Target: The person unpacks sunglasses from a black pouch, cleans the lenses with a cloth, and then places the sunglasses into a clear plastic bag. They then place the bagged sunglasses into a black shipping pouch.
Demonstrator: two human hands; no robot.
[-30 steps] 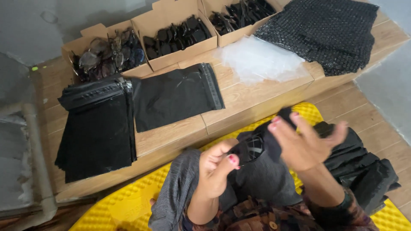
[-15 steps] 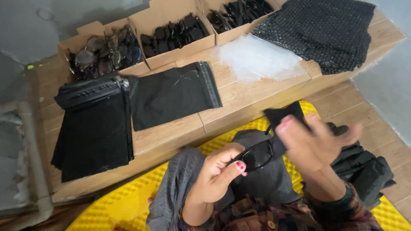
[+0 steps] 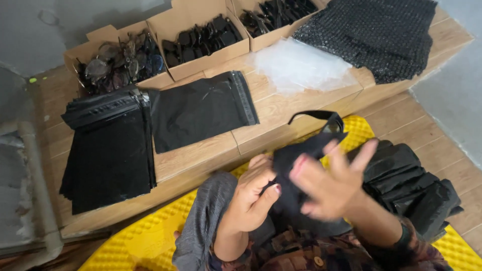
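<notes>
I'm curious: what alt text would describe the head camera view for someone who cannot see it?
Two hands, left hand and right hand, hold dark sunglasses against a black cloth. Beyond lie black mailer bags and cardboard boxes of sunglasses.

A low table [image 3: 211, 155] of pale wood planks is seen running across the scene. Beyond its far left end a grey wall [image 3: 75, 20] is shown. Wood flooring [image 3: 442, 130] is laid at right, and a yellow dimpled mat [image 3: 140, 241] is spread near. Even, soft light is cast.
</notes>
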